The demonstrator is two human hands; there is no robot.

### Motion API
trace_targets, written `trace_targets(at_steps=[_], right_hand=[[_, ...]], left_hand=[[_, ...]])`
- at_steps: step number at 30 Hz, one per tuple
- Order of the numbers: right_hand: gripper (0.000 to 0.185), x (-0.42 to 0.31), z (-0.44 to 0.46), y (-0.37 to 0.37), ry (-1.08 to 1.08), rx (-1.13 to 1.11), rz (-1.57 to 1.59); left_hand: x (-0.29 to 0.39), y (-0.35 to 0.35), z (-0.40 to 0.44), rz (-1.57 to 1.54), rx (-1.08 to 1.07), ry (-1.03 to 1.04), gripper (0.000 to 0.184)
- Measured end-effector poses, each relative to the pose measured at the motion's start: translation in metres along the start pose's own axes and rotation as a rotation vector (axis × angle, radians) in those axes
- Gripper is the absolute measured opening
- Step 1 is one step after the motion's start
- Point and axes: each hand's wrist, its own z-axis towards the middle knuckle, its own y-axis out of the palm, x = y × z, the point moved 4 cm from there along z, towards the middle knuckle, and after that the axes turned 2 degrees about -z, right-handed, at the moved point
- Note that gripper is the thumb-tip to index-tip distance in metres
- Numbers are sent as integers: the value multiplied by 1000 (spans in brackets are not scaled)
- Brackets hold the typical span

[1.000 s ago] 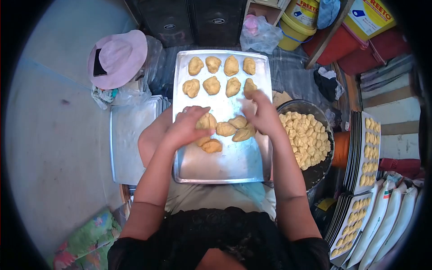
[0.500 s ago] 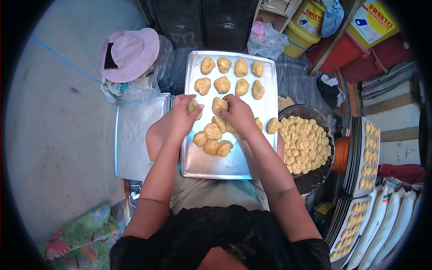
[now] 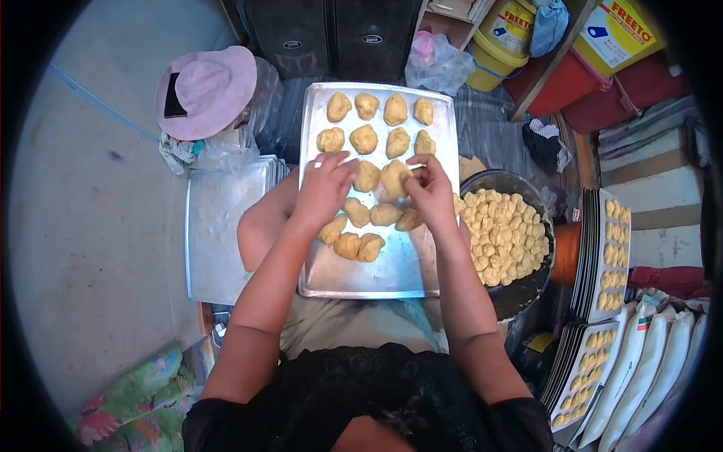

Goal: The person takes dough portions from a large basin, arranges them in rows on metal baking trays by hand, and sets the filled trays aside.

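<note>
On the metal baking tray (image 3: 324,279) across my lap, pieces of yellowish dough stand in rows. My right hand (image 3: 431,188) pinches a dough piece (image 3: 394,179) in the third row between thumb and fingers. Just left of it lies another dough piece (image 3: 367,175). My left hand (image 3: 325,188), with a ring, spreads its fingers over the tray's left side beside that piece. Its fingertips are a little blurred, and what lies under the palm is hidden. Nearer me is a loose cluster of dough pieces (image 3: 347,245).
Right of the tray stands a dark round pan (image 3: 527,294) heaped with small dough balls. Stacked trays with shaped dough (image 3: 614,256) rise further right, near white sacks (image 3: 648,361). On the left are stacked bare trays (image 3: 226,233) and a pink hat (image 3: 207,90).
My right hand has moved right, from the dough piece now standing alone to the one beside it. My left hand's fingers have stretched out. Some clustered pieces have shifted. The whole view has slid slightly left.
</note>
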Motion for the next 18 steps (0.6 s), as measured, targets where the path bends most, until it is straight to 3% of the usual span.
trace_targets(at_steps=[3,6,7,10,13,17,18], right_hand=[[26,19,15,-2,-11,-24,-558],[29,-3,1,-13,-377,68,-850],[30,-2,0,-23,-211,38,-688],[31,-28,-31,-44,-181,-173,-769],[33,-12,-50,-43,-424,-246,-1055],[35,-2,-41,-45,-304,-331,-1138],[34,-8,-38,-48,-310,-355,-1146]], left_hand=[[24,15,14,-24,-85,153,31],[19,24,21,43,-376,-4,31],[19,22,21,75,-390,-3,33],[27,20,20,92,-211,86,34],[44,36,26,-22,-122,152,35],[62,54,31,37,-446,168,40],[67,50,31,52,-331,199,39]])
